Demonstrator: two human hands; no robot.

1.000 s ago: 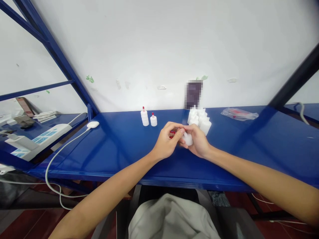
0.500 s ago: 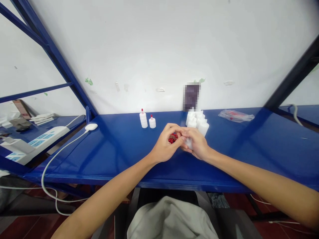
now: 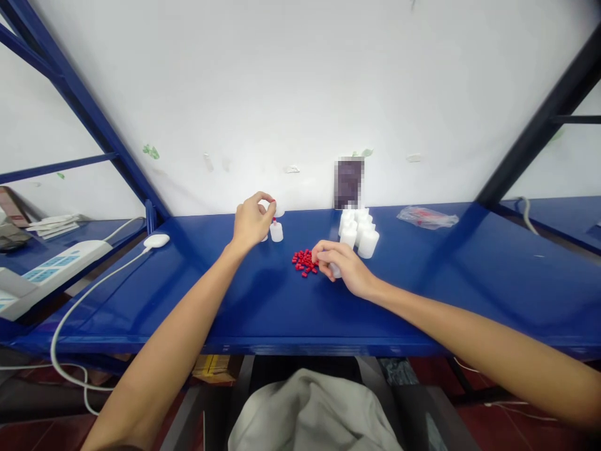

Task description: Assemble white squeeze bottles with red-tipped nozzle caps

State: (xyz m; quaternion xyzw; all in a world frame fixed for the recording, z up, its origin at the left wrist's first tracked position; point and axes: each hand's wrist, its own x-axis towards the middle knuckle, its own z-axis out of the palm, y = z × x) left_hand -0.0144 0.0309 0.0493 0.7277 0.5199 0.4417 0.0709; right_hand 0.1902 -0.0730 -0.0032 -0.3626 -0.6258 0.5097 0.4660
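Note:
My left hand (image 3: 251,222) reaches to the back of the blue table, finger and thumb closed on the red tip of a small white bottle (image 3: 280,210). In front of it stands another white bottle with a red tip (image 3: 277,231); a further white bottle (image 3: 265,238) is mostly covered by my hand. My right hand (image 3: 342,263) is curled around a white bottle (image 3: 335,270), largely hidden by the fingers. Right beside those fingers lies a loose pile of small red caps (image 3: 305,260).
Several white bottles (image 3: 369,243) without red tips stand grouped behind my right hand. A clear plastic bag with something red (image 3: 427,217) lies at the back right. On the left are a white round device with a cable (image 3: 156,240) and a power strip (image 3: 70,266).
My hands, together before, have parted. The left has gone to the back left with a red-tipped bottle; the right has shifted slightly left and holds a white bottle. The red pile is uncovered.

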